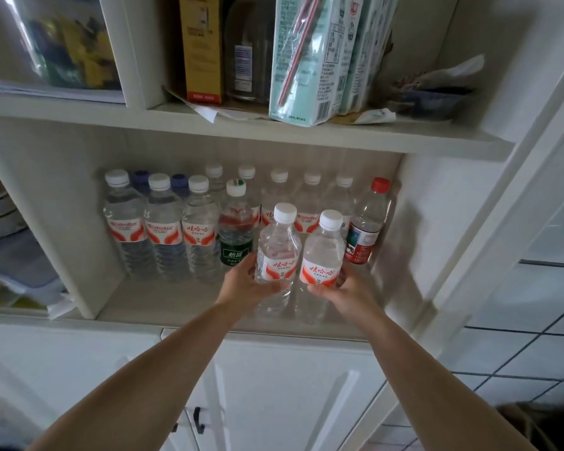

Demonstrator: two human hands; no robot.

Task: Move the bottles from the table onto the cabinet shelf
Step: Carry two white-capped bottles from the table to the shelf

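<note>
Now my left grip (241, 281) is wrapped round one bottle (275, 252), my right grip (345, 289) round another bottle (321, 255), both upright, side by side, at the shelf's (163, 304) front edge.

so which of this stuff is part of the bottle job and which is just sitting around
Part of the job:
left hand holding left bottle
right hand holding right bottle
shelf
bottles already stored

Just sitting around:
cartons
yellow box
papers
</note>
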